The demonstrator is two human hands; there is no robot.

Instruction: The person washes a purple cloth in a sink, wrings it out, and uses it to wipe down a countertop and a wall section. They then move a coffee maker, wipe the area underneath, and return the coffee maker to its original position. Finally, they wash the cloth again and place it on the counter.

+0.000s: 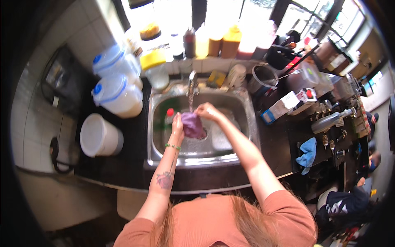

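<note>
A purple cloth point(193, 126) hangs over a stainless steel sink point(160, 145), beneath a running faucet point(192, 81). My left hand point(178, 124) grips the cloth's left edge. My right hand point(207, 111) is at its upper right corner, beside the stream of water, with the fingers closed on the cloth. In the sink, a bottle with a red cap point(170, 113) stands behind my left hand, and a white container point(220, 136) lies to the right, partly behind my right forearm. The drain is partly covered by the cloth.
A white bucket point(100, 136) and lidded plastic containers point(118, 95) stand left of the sink. Sauce bottles point(231, 41) line the windowsill. On the right are a metal pitcher point(264, 77), cartons point(280, 106), a blue cloth point(307, 154) and a spray bottle point(331, 120). People are at far right.
</note>
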